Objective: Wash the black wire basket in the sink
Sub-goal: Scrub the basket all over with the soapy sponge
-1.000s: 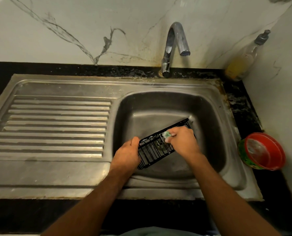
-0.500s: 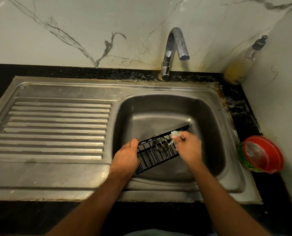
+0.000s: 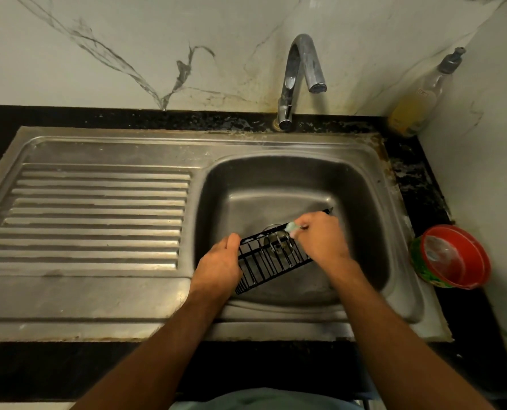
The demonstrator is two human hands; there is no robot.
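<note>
The black wire basket (image 3: 268,260) lies tilted in the steel sink bowl (image 3: 361,190), over the drain. My left hand (image 3: 219,266) grips its left end at the bowl's near left side. My right hand (image 3: 320,236) pinches a small pale green scrubber (image 3: 291,226) and holds it against the basket's upper rail. A little white foam sits on that rail near my left thumb. The basket's right end is hidden behind my right hand.
The chrome tap (image 3: 301,81) stands behind the bowl, with no water running. A ribbed draining board (image 3: 95,214) fills the left. A soap dispenser bottle (image 3: 421,96) stands in the back right corner. A red-lidded tub (image 3: 450,257) sits on the black counter at right.
My right hand with the scrubber has shifted slightly along the basket's upper rail. The basket and my left hand have stayed almost in place.
</note>
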